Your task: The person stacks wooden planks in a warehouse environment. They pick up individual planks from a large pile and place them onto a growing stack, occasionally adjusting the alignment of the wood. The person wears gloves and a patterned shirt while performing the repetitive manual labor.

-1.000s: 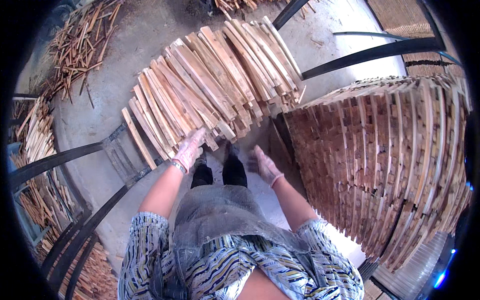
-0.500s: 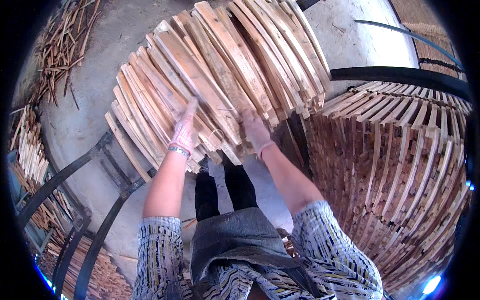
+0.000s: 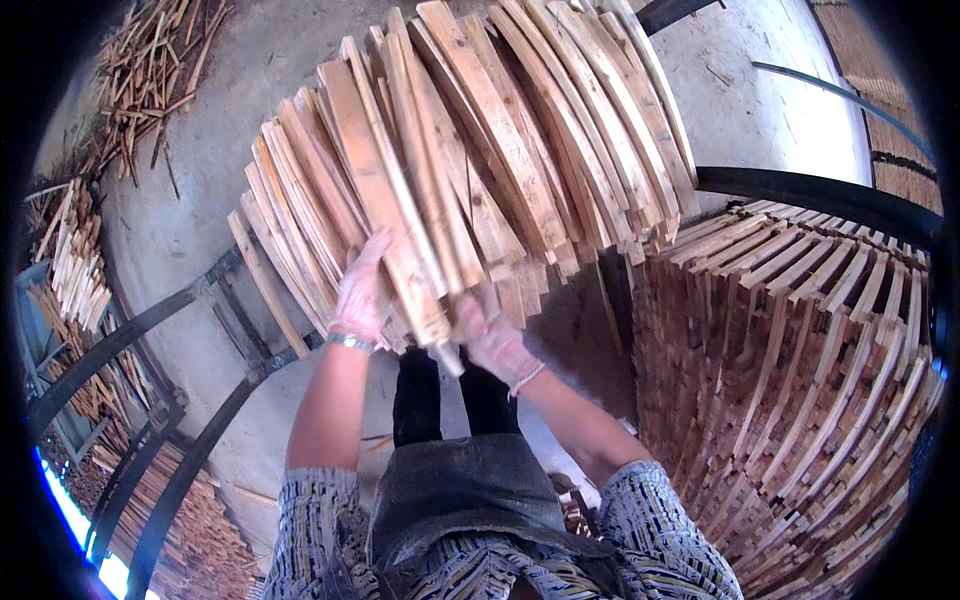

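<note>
In front of me a heap of long, pale wooden strips (image 3: 510, 150) lies side by side, their near ends uneven. Both hands wear thin, whitish-pink gloves. My left hand (image 3: 362, 295) presses along the left side of a small bundle of strips (image 3: 405, 270), fingers partly hidden behind the wood. At the near right end of that bundle, my right hand (image 3: 490, 335) closes round the strips, slightly blurred. The bundle's near ends stick out toward me past the rest of the heap.
Black curved metal bars (image 3: 140, 325) run along the left, with another bar (image 3: 820, 190) at the right. A tall, dense stack of strips (image 3: 780, 400) fills the right side. Scattered thin offcuts (image 3: 150, 85) lie on the concrete floor (image 3: 250, 60) at the far left.
My hands have drawn nearer to me, and the bundle between them now juts further out of the heap. My right hand has moved left. The whole view has shifted slightly.
</note>
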Motion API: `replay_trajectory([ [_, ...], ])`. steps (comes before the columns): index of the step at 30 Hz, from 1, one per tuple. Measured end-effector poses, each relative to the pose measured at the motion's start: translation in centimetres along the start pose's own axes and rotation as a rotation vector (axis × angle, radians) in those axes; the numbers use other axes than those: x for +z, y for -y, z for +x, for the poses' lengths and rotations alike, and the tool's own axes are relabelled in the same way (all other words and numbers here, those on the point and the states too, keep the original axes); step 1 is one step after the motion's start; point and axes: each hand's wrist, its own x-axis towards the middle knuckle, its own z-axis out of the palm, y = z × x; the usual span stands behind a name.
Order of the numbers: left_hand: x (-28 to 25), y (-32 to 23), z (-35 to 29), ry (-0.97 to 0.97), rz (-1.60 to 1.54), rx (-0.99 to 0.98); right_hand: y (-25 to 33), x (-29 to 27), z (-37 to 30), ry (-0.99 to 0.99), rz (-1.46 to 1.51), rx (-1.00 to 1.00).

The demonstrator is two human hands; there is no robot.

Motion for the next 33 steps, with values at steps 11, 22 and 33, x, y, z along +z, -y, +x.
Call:
replay_trajectory([
  [11,2.3,1.7,0.0,-0.226,0.643,0.208,7.2,0.2,5.0,-0.075,-0.136,0.123],
  [22,-7.9,11.9,-2.0,-0.022,0.170,0.152,0.6,-1.9,-1.0,-0.039,0.068,0.097],
  [33,-2.1,7.3,-13.9,-0.144,0.410,-0.058,3.0,-2.4,-7.3,0.170,0.051,0.229],
])
